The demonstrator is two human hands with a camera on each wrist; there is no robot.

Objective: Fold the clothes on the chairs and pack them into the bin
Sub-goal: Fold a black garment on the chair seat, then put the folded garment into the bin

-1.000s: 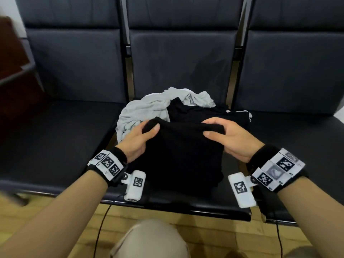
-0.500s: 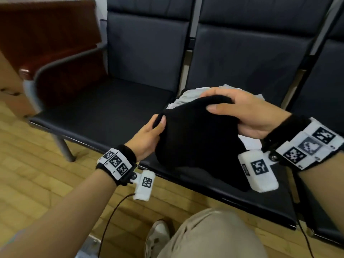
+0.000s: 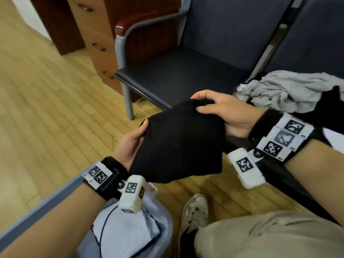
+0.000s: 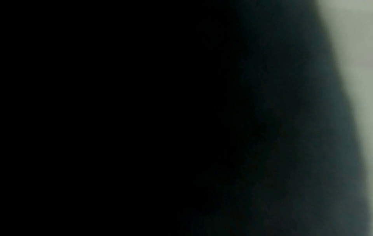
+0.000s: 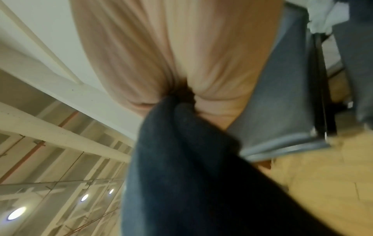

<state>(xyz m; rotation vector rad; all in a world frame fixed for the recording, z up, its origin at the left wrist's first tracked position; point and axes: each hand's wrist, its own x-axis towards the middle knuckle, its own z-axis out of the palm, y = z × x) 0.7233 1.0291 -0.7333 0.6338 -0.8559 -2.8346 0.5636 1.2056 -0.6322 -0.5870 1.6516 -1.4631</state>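
A folded black garment hangs in the air between my hands, in front of the chairs and above the floor. My left hand grips its left edge, thumb on top. My right hand grips its upper right corner, fingers curled over the fold. The bin, grey-rimmed, sits at the lower left under my left wrist, with a light blue folded garment inside. A crumpled grey garment lies on the chair seat to the right. The left wrist view is almost all dark. The right wrist view shows my palm pinching the black cloth.
The dark padded chair with a metal frame and wooden-capped armrest stands ahead. A wooden cabinet with drawers stands behind it at the left. My knee and white shoe are at the bottom, on wooden flooring.
Both hands have lifted the folded black garment off the chair seat and carried it left and toward me, over the floor near the bin. My head has turned left and down.
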